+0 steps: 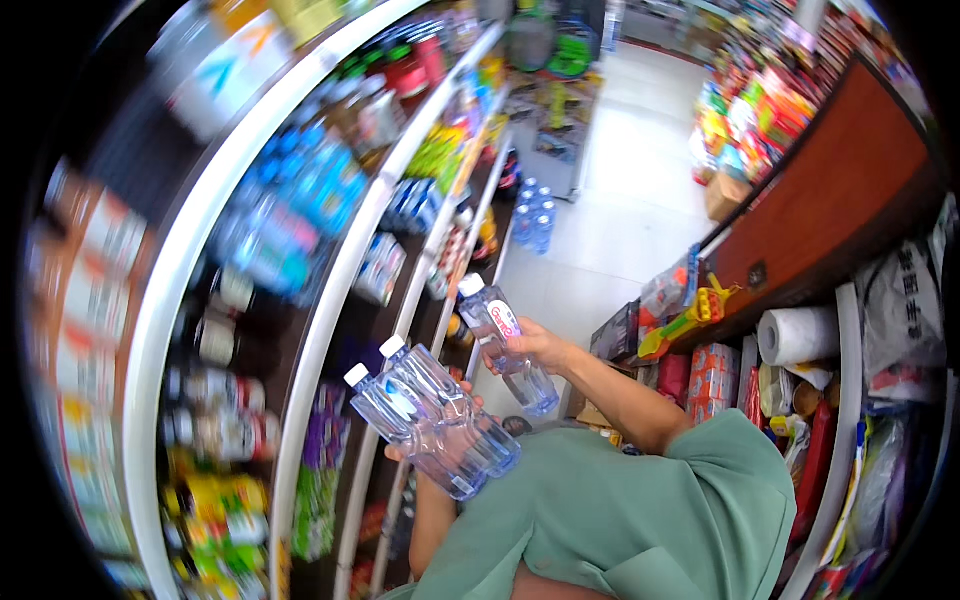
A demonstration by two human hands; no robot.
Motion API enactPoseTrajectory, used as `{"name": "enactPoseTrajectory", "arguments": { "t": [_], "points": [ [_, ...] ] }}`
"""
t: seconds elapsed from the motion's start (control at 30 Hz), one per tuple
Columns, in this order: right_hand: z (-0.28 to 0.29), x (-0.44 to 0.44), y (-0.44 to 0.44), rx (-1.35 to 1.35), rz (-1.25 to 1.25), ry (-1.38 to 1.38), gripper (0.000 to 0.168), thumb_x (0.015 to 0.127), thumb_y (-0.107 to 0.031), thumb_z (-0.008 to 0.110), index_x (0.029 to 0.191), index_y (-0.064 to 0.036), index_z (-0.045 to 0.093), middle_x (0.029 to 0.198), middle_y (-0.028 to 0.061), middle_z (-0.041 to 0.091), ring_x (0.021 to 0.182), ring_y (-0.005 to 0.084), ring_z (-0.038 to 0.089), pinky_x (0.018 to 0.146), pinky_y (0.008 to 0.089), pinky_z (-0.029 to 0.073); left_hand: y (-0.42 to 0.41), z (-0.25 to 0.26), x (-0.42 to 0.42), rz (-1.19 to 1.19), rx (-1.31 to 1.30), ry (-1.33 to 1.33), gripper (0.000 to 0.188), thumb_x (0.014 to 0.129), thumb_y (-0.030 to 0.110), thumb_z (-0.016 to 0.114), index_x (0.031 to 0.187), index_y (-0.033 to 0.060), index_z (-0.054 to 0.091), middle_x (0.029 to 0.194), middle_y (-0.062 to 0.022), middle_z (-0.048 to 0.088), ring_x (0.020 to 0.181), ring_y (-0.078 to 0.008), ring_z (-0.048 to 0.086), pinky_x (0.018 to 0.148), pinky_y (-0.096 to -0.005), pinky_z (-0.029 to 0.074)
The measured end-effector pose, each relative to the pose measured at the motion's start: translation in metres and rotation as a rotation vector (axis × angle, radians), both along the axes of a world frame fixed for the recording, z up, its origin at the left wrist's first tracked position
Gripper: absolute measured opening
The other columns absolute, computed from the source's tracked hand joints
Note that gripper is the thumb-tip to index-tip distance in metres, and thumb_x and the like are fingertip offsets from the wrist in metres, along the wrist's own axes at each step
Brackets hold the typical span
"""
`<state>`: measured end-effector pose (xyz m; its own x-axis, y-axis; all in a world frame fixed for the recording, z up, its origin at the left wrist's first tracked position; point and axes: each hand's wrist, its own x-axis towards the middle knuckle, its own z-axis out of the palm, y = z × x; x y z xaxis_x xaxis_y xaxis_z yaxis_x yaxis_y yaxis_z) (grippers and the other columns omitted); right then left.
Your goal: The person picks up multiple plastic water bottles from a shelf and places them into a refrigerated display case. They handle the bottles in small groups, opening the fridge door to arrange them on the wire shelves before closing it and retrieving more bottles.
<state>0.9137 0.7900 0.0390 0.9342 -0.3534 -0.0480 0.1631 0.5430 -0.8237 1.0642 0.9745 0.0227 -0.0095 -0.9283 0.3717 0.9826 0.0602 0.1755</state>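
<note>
My left hand (475,397) is wrapped around two clear plastic water bottles with white caps, held side by side against my green shirt (637,495). The outer bottle (409,420) tilts up to the left, and the other bottle (442,390) lies along it. Most of that palm is hidden behind them. My right hand (538,346) grips a third clear water bottle (495,322) round its middle. It is white-capped too, with red writing on its label, and its base slants down to the right.
Shelves with white edges (307,360) on my left hold blurred drinks and packets. A shrink-wrapped pack of water bottles (534,217) stands on the pale floor (615,150). At right are a brown wooden panel (817,165), a yellow toy (690,315) and a paper roll (795,335).
</note>
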Motion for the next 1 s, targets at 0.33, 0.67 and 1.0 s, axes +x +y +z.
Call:
{"name": "enactPoseTrajectory", "arguments": {
  "t": [0.33,0.67,1.0],
  "points": [
    [-0.038,-0.103,-0.115,0.142,-0.828,0.089,0.061,0.079,-0.037,0.066,0.123,0.0,0.046,0.095,0.0161,0.063,0.085,0.0248,0.063,0.077,0.0356,0.052,-0.273,0.01,-0.027,-0.655,0.161,0.007,0.127,0.044,0.053,0.088,0.146,0.0209,0.019,0.143,-0.0172,0.037,0.13,-0.0387,0.038,0.107,-0.0646,0.022],
    [-0.036,-0.142,-0.31,0.216,-1.354,0.168,0.054,0.082,-0.033,0.063,0.121,0.001,0.048,0.093,0.0145,0.064,0.082,0.0216,0.064,0.074,0.0334,0.053,-0.563,0.025,-0.077,-1.145,0.115,-0.01,0.135,0.045,0.054,0.085,0.148,0.0158,0.007,0.148,-0.0215,0.024,0.136,-0.0418,0.025,0.109,-0.0628,0.019],
    [-0.028,-0.225,-0.418,0.301,-1.709,0.182,0.057,0.081,-0.036,0.063,0.123,-0.002,0.046,0.092,0.0131,0.062,0.079,0.0224,0.063,0.067,0.0339,0.05,-0.76,0.046,-0.18,-1.347,0.085,-0.034,0.123,0.046,0.057,0.084,0.145,0.0206,0.023,0.146,-0.0161,0.03,0.133,-0.0376,0.032,0.107,-0.0637,0.022]
  ]
}}
